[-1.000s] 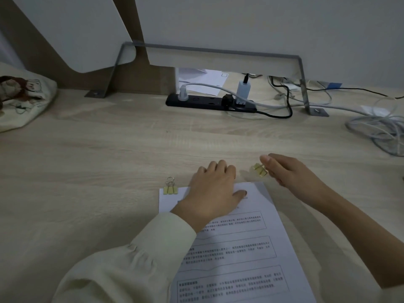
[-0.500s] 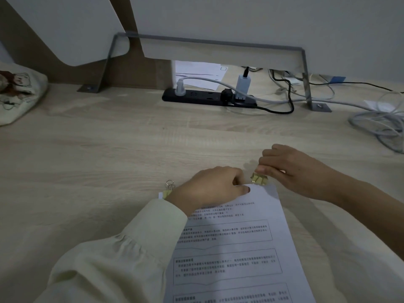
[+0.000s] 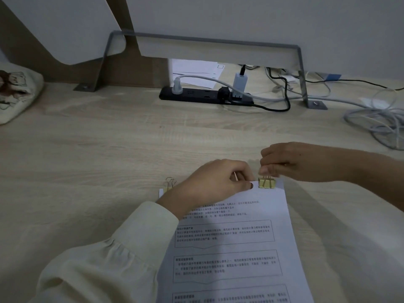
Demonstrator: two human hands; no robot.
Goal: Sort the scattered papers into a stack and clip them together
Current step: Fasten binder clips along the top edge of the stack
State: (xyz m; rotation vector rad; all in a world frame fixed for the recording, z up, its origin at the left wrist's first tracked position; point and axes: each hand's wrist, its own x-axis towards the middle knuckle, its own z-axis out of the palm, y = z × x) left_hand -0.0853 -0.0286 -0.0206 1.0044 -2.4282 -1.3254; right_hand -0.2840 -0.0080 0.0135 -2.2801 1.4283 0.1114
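Observation:
A stack of printed white papers (image 3: 229,241) lies on the wooden desk in front of me. My left hand (image 3: 209,184) pinches the stack's top edge near its middle. A gold binder clip (image 3: 266,183) sits on the top right corner of the stack. My right hand (image 3: 293,162) grips that clip's wire handles from above. A second gold binder clip (image 3: 170,182) sits at the stack's top left corner, partly hidden behind my left hand.
A black power strip (image 3: 205,97) with plugs lies at the back under a grey metal bracket (image 3: 302,84). Coiled white cables (image 3: 380,125) lie at the right. A cloth bag (image 3: 15,95) rests at the far left. Loose white sheets (image 3: 194,71) lie behind the strip.
My right hand carried the gold clip from the bare desk onto the stack's top right corner. My left hand changed from lying flat on the papers to pinching their top edge.

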